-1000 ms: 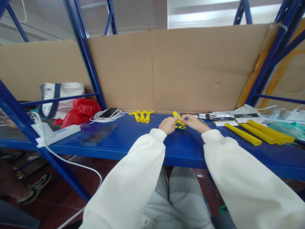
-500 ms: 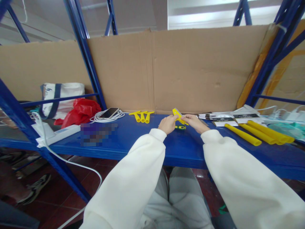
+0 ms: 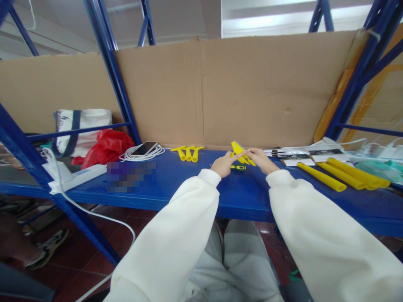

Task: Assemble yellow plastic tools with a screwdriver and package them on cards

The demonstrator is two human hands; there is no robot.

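Note:
Between my hands is a yellow scraper head [image 3: 236,147] with a flat, wide end tilted up to the left and a pale edge. My right hand [image 3: 260,160] is closed on its right side, thumb and fingers pinched. My left hand [image 3: 222,164] meets it from the left, index finger stretched across to the right fingertips; its other fingers are curled and partly hidden. Just below lies a screwdriver [image 3: 238,167] with a green and yellow handle on the blue shelf [image 3: 189,184]. Several yellow T-shaped scraper heads [image 3: 189,154] stand in a row to the left.
Several long yellow tubes [image 3: 321,177] lie at the right, before black-and-white packets [image 3: 297,160]. At left are a phone [image 3: 146,148] on a coiled white cable, a red plastic bag [image 3: 108,147] and a white power strip [image 3: 83,177]. Cardboard [image 3: 252,92] walls the back.
The scraper head has turned and shifted slightly right in my hands. My left index finger has stretched out toward my right fingertips. The screwdriver shows more clearly beneath.

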